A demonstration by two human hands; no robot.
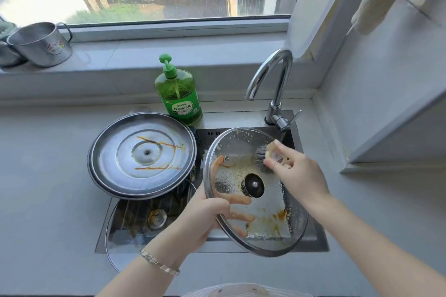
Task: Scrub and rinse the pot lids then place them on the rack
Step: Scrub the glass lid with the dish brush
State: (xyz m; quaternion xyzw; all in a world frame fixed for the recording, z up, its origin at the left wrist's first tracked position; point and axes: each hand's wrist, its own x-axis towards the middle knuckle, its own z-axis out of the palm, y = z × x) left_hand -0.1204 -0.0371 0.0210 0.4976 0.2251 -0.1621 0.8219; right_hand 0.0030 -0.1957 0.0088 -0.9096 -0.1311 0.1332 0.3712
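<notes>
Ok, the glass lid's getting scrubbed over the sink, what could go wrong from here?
The left hand grips the wet glass lid at one rim only; it could slip into the sink.
The steel lid is perched over the sink's edge close beside it; a stroke by the right hand might knock it.
Orange residue at the lower rim, far from the brush, may get missed.

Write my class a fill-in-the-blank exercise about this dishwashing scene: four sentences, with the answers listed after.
1. The left hand holds the glass lid above the ____.
2. The right hand scrubs that lid with a ____.
3. The pump bottle beside the faucet is ____ in colour.
4. The steel lid with brown streaks lies to the ____ of the glass lid.
Answers: sink, brush, green, left.
</notes>
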